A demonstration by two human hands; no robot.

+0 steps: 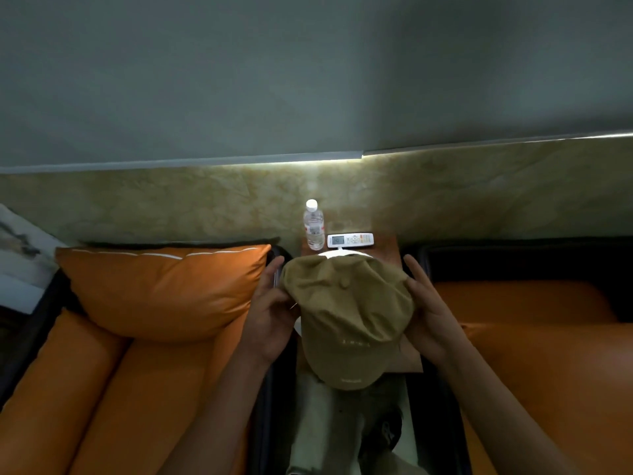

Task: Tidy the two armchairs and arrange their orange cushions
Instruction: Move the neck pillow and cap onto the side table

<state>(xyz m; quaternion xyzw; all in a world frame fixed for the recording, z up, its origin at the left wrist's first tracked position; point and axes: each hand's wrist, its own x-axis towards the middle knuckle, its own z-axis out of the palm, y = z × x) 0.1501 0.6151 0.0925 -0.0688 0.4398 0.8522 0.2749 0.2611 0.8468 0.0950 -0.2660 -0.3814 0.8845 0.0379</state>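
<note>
A khaki cap (349, 317) hangs over the small wooden side table (388, 248) between the two armchairs, its brim toward me. My left hand (270, 317) pinches the cap's left edge with thumb and fingers. My right hand (428, 313) holds its right side, fingers lying along the crown. On the left armchair (144, 378) an orange cushion (164, 289) leans against the backrest. The right armchair (534, 365) shows its orange seat and another orange cushion (520, 299) at its back.
A clear water bottle (314, 225) with a white top and a white remote control (350, 240) stand on the side table near the marbled wall (171, 204). Something white shows under the cap's far edge. White bedding (20, 255) is at far left. Floor shows below the table.
</note>
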